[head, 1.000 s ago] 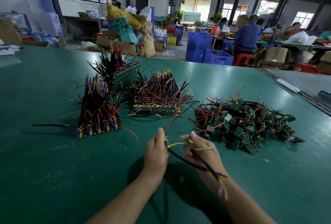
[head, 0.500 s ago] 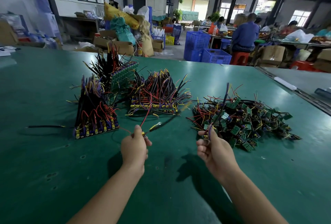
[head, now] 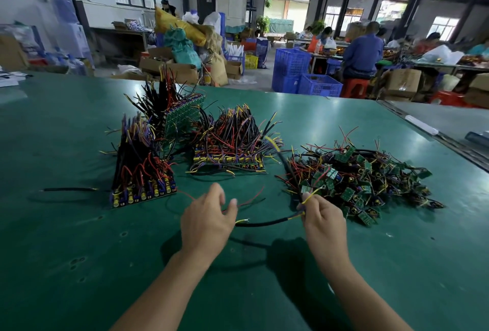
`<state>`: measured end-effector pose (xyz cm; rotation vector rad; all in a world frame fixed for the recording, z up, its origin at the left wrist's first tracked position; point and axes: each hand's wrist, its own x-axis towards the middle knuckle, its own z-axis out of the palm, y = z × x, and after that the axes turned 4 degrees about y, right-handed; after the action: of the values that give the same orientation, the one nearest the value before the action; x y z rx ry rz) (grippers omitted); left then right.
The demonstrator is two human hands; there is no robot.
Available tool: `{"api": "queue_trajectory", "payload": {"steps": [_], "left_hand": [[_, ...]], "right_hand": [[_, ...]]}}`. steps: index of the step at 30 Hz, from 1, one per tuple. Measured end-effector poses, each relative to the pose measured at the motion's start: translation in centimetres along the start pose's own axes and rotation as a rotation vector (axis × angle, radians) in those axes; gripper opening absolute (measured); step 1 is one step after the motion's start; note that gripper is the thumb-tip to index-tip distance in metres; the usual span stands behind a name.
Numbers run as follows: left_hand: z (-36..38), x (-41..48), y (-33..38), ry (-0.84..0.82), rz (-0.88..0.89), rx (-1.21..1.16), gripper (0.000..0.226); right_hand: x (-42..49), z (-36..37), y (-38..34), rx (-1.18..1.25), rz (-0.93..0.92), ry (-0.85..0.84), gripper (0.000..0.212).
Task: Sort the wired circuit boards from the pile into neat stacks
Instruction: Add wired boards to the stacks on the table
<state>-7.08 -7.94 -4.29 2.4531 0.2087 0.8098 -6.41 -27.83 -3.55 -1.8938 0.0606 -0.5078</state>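
A tangled pile of small green wired circuit boards (head: 370,179) lies right of centre on the green table (head: 79,238). Three stacks stand to its left: a near-left stack (head: 143,174), a back stack with a green board (head: 182,119), and a middle stack (head: 227,153). My right hand (head: 325,222) grips one wired board at the pile's near-left edge. Its black wires stick up and out to the left. My left hand (head: 209,216) hovers with relaxed fingers over a thin red wire (head: 251,197) in front of the middle stack, and I see nothing in its grip.
A loose black wire (head: 68,189) lies left of the near stack. A second table (head: 449,124) adjoins on the right. Beyond the far edge are blue crates (head: 304,76), cardboard boxes (head: 169,66) and a seated person in blue (head: 362,50).
My left hand moved right from the near-left stack and no longer holds a board. My right hand shifted slightly, and its wires now spread up and to the left.
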Motion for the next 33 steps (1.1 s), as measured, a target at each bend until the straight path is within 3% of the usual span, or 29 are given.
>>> {"api": "queue_trajectory", "payload": {"steps": [3, 7, 10, 13, 18, 23, 33], "left_hand": [[0.1, -1.8, 2.0, -0.144, 0.144, -0.492, 0.024], [0.5, -3.6, 3.8, -0.385, 0.001, -0.836, 0.042], [0.2, -3.4, 4.0, -0.440, -0.002, -0.958, 0.034], [-0.1, -3.1, 4.1, -0.395, 0.005, -1.038, 0.023], [-0.1, -2.6, 4.6, -0.293, -0.255, -1.143, 0.032], [-0.7, -1.6, 4.0, -0.280, -0.418, -1.257, 0.042], [-1.4, -0.7, 3.0, -0.429, -0.491, -1.516, 0.054]], "right_hand": [[-0.6, 0.1, -0.6, -0.102, -0.145, -0.023, 0.044], [-1.2, 0.3, -1.0, -0.144, -0.285, -0.162, 0.046], [-1.0, 0.1, -0.9, -0.215, -0.352, -0.242, 0.049], [-1.1, -0.1, -1.0, -0.258, -0.433, -0.293, 0.051], [-1.3, 0.2, -1.3, -0.351, -0.456, -0.327, 0.058], [-0.6, -0.4, -1.3, -0.323, -0.437, -0.236, 0.069], [0.3, -1.3, -0.9, -0.254, -0.410, -0.292, 0.079]]}}
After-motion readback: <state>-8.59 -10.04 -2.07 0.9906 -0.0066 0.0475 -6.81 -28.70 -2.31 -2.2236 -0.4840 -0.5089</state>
